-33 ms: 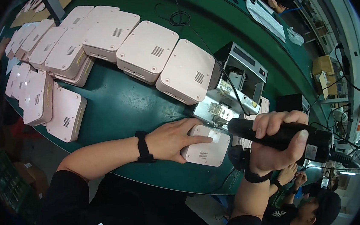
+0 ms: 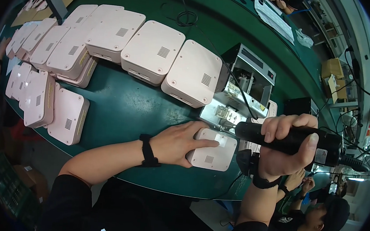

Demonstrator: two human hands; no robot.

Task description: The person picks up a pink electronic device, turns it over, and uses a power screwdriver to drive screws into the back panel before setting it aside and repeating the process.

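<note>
A small off-white plastic box [image 2: 220,160] with a vent grille and corner holes lies on the table before me. My left hand [image 2: 176,141] grips its left side, the thumb lying on top beside a pale square label. In my right hand [image 2: 286,144] is a black corded electric screwdriver [image 2: 254,132], held nearly level with its nose pointing left. That nose is above the box's far right corner, close to the metal front of a screw feeder [image 2: 231,113]. Where the bit ends, I cannot make out clearly.
Larger off-white boxes [image 2: 153,51] run in a row along the far side, with more piled at the left [image 2: 68,116]. A black cable [image 2: 187,18] crosses the green table [image 2: 120,96]. A co-worker [image 2: 312,223] sits close at my right. A green crate [image 2: 9,183] stands lower left.
</note>
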